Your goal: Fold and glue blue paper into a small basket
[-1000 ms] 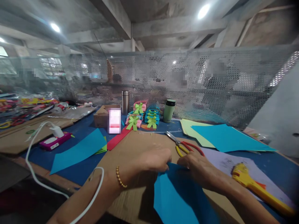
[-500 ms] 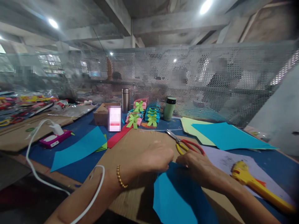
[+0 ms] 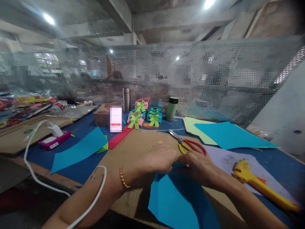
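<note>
A blue sheet of paper, creased and bent, hangs toward me over the near edge of a brown cardboard sheet. Its far end is gripped by both hands. My left hand, with a gold bead bracelet at the wrist, has its fingers curled down on the paper. Close beside it, my right hand pinches the same end; the fingertips of both are partly hidden. Just beyond my right hand lie scissors with red and yellow handles, blades pointing away.
A yellow glue gun rests on lilac paper at right, below stacked blue paper. Small paper baskets with green bows, a green tumbler, a steel flask and a phone stand behind. A white cable runs left.
My hands have drawn closer together on the paper's far end. The blue paper's lower part has shifted slightly left. The whole view has moved a little.
</note>
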`<action>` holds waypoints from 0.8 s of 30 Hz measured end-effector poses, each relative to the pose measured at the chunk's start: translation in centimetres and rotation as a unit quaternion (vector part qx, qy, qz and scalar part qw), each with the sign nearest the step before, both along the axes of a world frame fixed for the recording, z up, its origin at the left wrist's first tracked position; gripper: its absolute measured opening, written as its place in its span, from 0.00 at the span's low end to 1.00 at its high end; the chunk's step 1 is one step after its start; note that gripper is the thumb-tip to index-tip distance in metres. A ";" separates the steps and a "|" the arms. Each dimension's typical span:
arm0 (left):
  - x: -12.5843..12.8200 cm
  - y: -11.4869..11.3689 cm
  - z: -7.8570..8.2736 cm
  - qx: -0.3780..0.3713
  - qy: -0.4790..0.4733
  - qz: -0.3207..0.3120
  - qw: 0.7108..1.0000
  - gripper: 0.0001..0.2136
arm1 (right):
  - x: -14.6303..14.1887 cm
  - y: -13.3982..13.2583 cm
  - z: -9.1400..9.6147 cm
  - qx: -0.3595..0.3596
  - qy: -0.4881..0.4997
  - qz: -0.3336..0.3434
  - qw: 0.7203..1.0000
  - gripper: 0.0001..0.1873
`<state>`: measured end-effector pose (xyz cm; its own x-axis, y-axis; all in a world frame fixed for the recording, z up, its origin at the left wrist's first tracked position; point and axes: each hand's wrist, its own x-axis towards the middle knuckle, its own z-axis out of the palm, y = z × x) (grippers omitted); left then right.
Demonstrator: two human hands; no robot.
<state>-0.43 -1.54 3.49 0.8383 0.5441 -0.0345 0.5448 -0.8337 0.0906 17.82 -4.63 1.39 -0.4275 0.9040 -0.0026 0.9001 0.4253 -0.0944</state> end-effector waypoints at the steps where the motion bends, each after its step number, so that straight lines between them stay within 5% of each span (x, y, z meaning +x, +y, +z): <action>1: -0.1 0.0 0.0 -0.005 -0.004 0.001 1.000 0.03 | 0.0 0.0 0.1 0.002 -0.002 0.000 1.000 0.09; 9: -0.5 0.2 0.8 -0.040 -0.002 0.055 0.998 0.06 | 0.0 -0.5 1.3 0.005 -0.009 -0.015 1.000 0.11; 16: -0.4 0.7 0.1 -0.010 0.019 0.015 1.000 0.05 | -0.5 -0.9 1.4 -0.008 -0.001 -0.017 1.000 0.10; 24: -0.4 0.4 -0.1 -0.070 -0.058 -0.001 0.996 0.08 | -0.4 -1.2 1.3 0.008 -0.006 -0.010 1.000 0.09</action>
<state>-0.82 -1.14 3.41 0.8425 0.5385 -0.0129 0.5217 -0.8098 0.2684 17.37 -5.82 2.64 -0.4090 0.9125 0.0061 0.9096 0.4082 -0.0773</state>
